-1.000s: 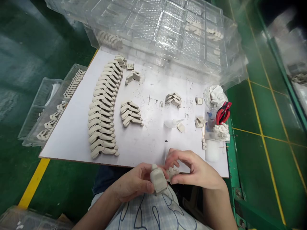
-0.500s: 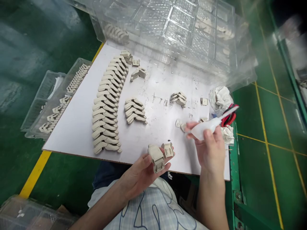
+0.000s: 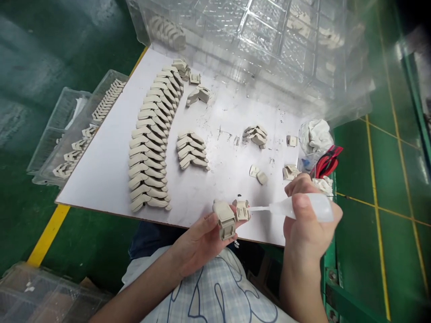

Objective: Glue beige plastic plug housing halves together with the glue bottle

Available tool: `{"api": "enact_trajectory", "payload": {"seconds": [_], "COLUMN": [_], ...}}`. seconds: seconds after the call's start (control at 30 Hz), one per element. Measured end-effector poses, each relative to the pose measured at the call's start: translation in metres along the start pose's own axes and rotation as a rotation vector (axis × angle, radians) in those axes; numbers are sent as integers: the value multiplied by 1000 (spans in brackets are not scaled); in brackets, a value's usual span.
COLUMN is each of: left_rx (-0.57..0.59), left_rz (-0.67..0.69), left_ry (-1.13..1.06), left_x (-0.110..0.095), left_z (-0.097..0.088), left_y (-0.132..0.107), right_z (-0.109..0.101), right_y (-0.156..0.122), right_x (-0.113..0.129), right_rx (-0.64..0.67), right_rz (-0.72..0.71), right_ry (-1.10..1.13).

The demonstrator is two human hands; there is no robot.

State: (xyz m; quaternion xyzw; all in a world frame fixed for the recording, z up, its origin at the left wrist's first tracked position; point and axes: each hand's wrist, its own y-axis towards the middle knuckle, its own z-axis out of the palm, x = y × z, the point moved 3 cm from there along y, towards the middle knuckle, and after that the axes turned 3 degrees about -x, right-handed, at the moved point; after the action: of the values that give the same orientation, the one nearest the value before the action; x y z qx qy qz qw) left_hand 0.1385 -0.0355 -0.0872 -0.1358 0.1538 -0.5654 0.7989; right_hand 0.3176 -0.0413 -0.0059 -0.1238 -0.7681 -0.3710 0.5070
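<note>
Near the table's front edge, my left hand (image 3: 198, 237) grips a beige plastic part (image 3: 224, 219) between thumb and fingers. A smaller slotted beige piece (image 3: 241, 211) rests on its fingertips, just to the right. My right hand (image 3: 308, 224) is wrapped around a translucent white squeeze bottle (image 3: 318, 207), held roughly level. The bottle's thin nozzle (image 3: 259, 208) points left, and its tip is at the slotted piece; whether it touches, I cannot tell. Behind the hands lie a small flat piece (image 3: 253, 170) and a rounded beige piece (image 3: 261, 178).
A long row of beige V-shaped parts (image 3: 148, 148) runs along the table's left side, with a shorter stack (image 3: 192, 151) beside it. Clear compartment trays (image 3: 262, 40) stand at the back. Red-handled pliers (image 3: 327, 162) and crumpled white material (image 3: 315, 136) sit at the right edge.
My right hand has turned the bottle round, so its nozzle now points left and has come up to the slotted piece. The left hand keeps its hold, nearly still.
</note>
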Motion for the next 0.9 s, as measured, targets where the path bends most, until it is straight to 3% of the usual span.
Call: {"api": "enact_trajectory", "payload": {"seconds": [0.27, 0.47, 0.67, 0.9], "left_rx": [28, -59, 1, -9], "left_rz": [29, 10, 8, 6], "left_ry": [37, 54, 65, 76], "left_x": [-6, -4, -4, -6], "left_z": [14, 9, 8, 11], "left_y": [1, 1, 2, 1], "right_z": [-1, 2, 2, 4], "right_y": [-9, -12, -12, -12], "right_x": [3, 3, 6, 5], "right_rx": [16, 14, 10, 26], "right_rz": [47, 117, 93, 102], "right_ry": [-30, -10, -10, 24]}}
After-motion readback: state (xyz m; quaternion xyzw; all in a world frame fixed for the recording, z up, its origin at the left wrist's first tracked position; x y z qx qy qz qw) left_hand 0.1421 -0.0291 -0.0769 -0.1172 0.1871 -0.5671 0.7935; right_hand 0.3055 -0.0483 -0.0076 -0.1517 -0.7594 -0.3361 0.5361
